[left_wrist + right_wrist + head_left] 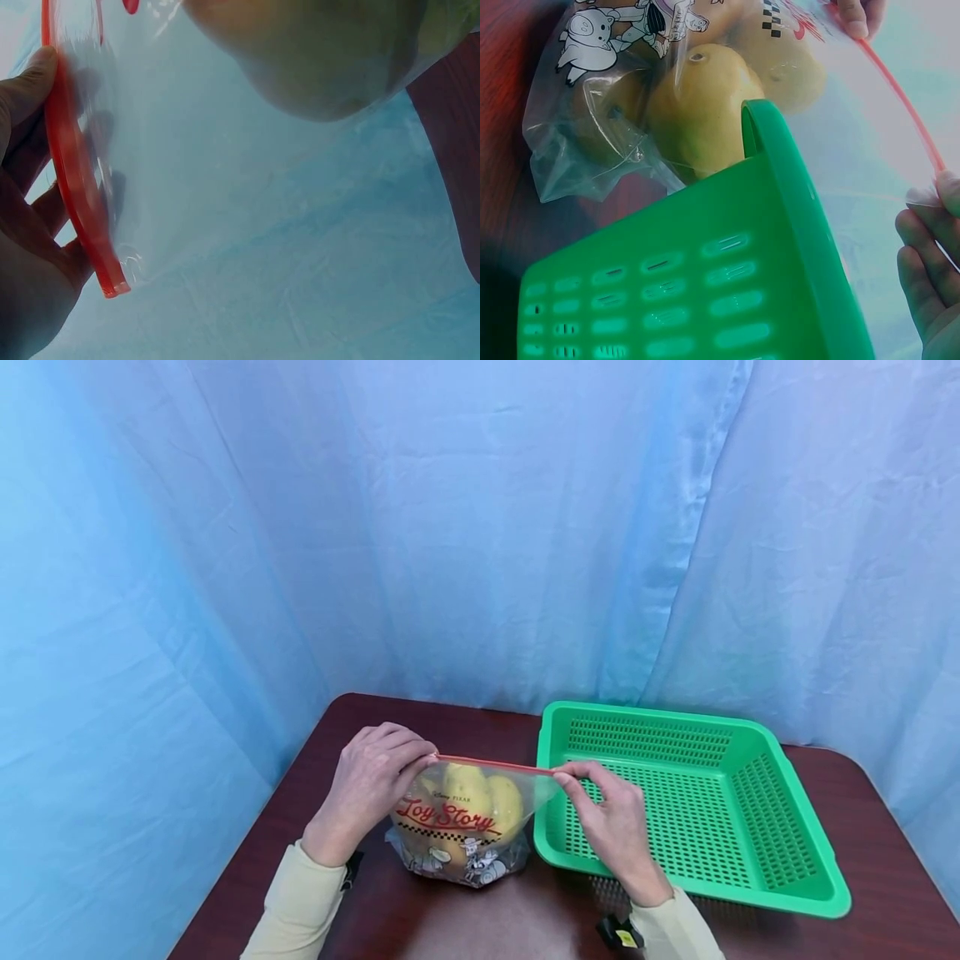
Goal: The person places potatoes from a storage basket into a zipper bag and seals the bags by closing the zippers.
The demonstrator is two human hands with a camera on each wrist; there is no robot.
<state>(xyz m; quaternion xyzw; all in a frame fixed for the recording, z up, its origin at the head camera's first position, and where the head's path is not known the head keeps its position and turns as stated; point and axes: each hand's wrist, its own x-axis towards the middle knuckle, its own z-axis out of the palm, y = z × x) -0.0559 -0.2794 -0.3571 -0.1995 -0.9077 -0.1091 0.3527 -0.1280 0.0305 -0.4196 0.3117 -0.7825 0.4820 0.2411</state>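
A clear zip bag (450,835) with a red zip strip and cartoon print stands on the table, holding several yellow fruits (467,789) that look like mangoes. My left hand (375,777) pinches the strip near its left end; in the left wrist view the thumb of the left hand (30,225) presses on the red strip (75,172). At the strip's right corner, my right hand (611,814) pinches the bag between thumb and forefinger. The right wrist view shows the right hand (934,262) at that corner and a yellow fruit (705,105) inside the plastic.
A green slotted basket (813,827) stands on the right of the dark red-brown table (300,827), close beside the bag and under my right hand. Pale blue curtains (487,527) hang behind the table and along its left side.
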